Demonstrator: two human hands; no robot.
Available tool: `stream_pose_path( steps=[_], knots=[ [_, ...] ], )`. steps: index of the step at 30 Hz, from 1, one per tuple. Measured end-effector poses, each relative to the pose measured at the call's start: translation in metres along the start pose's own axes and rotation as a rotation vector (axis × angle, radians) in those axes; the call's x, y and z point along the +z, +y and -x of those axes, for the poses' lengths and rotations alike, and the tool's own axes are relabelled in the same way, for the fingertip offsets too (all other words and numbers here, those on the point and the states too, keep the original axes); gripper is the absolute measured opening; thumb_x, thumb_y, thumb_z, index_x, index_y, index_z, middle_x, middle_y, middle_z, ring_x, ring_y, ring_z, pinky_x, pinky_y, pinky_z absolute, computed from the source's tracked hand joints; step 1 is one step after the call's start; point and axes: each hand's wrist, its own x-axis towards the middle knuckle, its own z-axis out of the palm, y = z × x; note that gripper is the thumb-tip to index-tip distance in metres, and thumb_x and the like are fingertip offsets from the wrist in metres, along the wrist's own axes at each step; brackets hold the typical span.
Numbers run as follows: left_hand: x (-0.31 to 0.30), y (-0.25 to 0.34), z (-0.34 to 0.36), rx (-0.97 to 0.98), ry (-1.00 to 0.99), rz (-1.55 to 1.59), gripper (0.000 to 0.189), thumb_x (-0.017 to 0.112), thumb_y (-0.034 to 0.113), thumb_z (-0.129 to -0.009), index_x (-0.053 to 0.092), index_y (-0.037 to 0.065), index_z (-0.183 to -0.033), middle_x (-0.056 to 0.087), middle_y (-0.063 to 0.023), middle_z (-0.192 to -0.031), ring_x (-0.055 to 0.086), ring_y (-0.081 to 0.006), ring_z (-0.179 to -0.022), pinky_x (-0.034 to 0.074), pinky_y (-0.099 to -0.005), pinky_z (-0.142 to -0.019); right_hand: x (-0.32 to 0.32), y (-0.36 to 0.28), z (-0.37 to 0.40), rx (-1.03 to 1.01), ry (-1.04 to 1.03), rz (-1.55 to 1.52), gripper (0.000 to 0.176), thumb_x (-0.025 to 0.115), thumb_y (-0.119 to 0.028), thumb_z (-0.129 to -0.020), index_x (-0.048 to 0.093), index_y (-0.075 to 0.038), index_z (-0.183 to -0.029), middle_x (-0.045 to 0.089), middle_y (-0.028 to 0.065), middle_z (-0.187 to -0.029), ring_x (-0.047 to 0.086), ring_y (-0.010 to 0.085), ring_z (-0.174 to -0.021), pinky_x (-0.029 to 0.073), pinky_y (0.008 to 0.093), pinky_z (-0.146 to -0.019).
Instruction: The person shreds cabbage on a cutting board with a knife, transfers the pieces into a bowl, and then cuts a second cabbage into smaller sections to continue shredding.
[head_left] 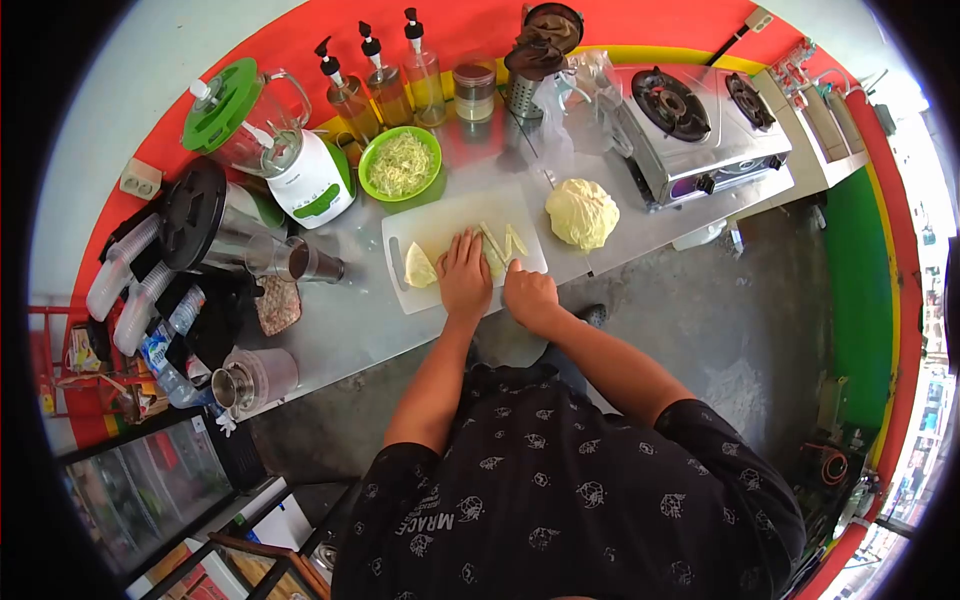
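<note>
My left hand (464, 268) presses down on a piece of pale cabbage (492, 260) on the white cutting board (408, 228), its fingers pointing away from me. Closed around a handle, my right hand (530, 296) holds a knife (493, 243) whose narrow blade lies along the cabbage, just right of my left fingers. Most of the handle is hidden in my fist. Several cut strips (514, 241) rest to the right of the blade. A cabbage wedge (419, 266) sits left of my left hand. Beyond the board's right edge stands a whole cabbage (581, 214).
A green bowl (437, 180) of shredded cabbage stands behind the board. At back left are a blender (315, 180) and pump bottles (388, 92). A gas stove (690, 130) stands at the right. Cups and a jug (265, 375) crowd the steel counter's (350, 335) left end.
</note>
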Motion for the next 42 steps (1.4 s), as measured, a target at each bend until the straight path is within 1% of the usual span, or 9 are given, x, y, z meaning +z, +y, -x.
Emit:
stream_pose_path(
  steps=[2,6,15,20,23,28,31,41,42],
  knots=[
    [0.000,0.001,0.001,-0.006,0.031,0.005,0.044,0.048,0.022,-0.102,0.055,0.010,-0.143,0.049,-0.0074,-0.155,0.042,-0.0248,-0.145,0.029,-0.0456,-0.116,0.004,-0.002,-0.003,0.008,0.029,0.005,0.019,0.059,-0.013,-0.092,0.054,0.000,-0.105,0.075,0.0173,-0.080,0.076,0.0316,-0.076,0.061,0.0421,-0.064],
    [0.002,0.002,0.000,-0.010,0.016,-0.003,0.043,0.049,0.022,-0.101,0.056,0.010,-0.141,0.050,-0.0069,-0.154,0.043,-0.0244,-0.145,0.029,-0.0460,-0.116,0.012,-0.011,-0.015,0.070,0.008,-0.056,0.022,0.058,-0.013,-0.093,0.052,0.000,-0.109,0.075,0.0181,-0.083,0.076,0.0323,-0.079,0.061,0.0420,-0.067],
    [-0.001,0.003,-0.001,-0.027,0.024,-0.036,0.046,0.050,0.023,-0.098,0.055,0.010,-0.142,0.051,-0.0063,-0.153,0.044,-0.0247,-0.143,0.029,-0.0460,-0.115,0.009,-0.002,0.009,-0.018,-0.024,0.058,0.024,0.060,-0.013,-0.093,0.050,0.000,-0.111,0.075,0.0168,-0.082,0.076,0.0318,-0.077,0.061,0.0416,-0.066],
    [-0.004,0.005,-0.002,-0.049,0.011,-0.030,0.046,0.051,0.024,-0.098,0.055,0.010,-0.142,0.051,-0.0059,-0.153,0.044,-0.0239,-0.143,0.030,-0.0457,-0.115,0.021,0.015,0.022,-0.071,0.037,0.061,0.042,0.061,-0.008,-0.088,0.050,0.010,-0.123,0.072,0.0167,-0.075,0.075,0.0332,-0.071,0.060,0.0423,-0.059],
    [-0.004,0.003,-0.004,-0.042,0.025,-0.023,0.047,0.051,0.024,-0.098,0.055,0.011,-0.143,0.051,-0.0051,-0.152,0.044,-0.0233,-0.143,0.030,-0.0457,-0.114,0.018,0.015,0.027,-0.066,-0.009,0.107,0.030,0.059,-0.010,-0.093,0.051,0.004,-0.118,0.073,0.0173,-0.078,0.076,0.0337,-0.074,0.061,0.0430,-0.062],
    [-0.004,0.003,-0.004,-0.049,0.041,0.005,0.046,0.053,0.023,-0.097,0.055,0.011,-0.142,0.054,-0.0064,-0.150,0.045,-0.0231,-0.142,0.032,-0.0463,-0.113,0.016,0.016,0.024,-0.040,0.013,0.071,0.035,0.060,-0.008,-0.091,0.047,0.007,-0.120,0.073,0.0204,-0.080,0.075,0.0364,-0.075,0.062,0.0436,-0.064],
    [-0.007,0.004,-0.005,-0.073,0.062,0.069,0.042,0.053,0.022,-0.097,0.056,0.009,-0.136,0.053,-0.0099,-0.148,0.046,-0.0252,-0.141,0.032,-0.0475,-0.113,0.001,0.015,0.013,0.123,-0.032,-0.081,0.033,0.052,-0.007,-0.095,0.043,0.008,-0.123,0.073,0.0264,-0.087,0.074,0.0430,-0.086,0.061,0.0508,-0.075],
    [-0.009,0.004,-0.003,-0.084,0.101,0.072,0.039,0.054,0.021,-0.097,0.056,0.003,-0.131,0.053,-0.0126,-0.135,0.050,-0.0305,-0.128,0.035,-0.0479,-0.108,-0.011,-0.007,-0.010,-0.011,-0.100,-0.087,0.022,0.051,-0.011,-0.097,0.049,0.002,-0.113,0.074,0.0258,-0.090,0.074,0.0429,-0.087,0.061,0.0503,-0.075],
    [-0.009,0.004,-0.003,-0.085,0.111,0.062,0.039,0.054,0.020,-0.096,0.056,0.003,-0.132,0.053,-0.0124,-0.134,0.049,-0.0310,-0.128,0.036,-0.0476,-0.108,-0.011,-0.008,-0.010,-0.008,-0.111,-0.079,0.025,0.056,-0.008,-0.093,0.047,0.003,-0.113,0.073,0.0265,-0.089,0.074,0.0432,-0.087,0.061,0.0499,-0.075]
  ],
)
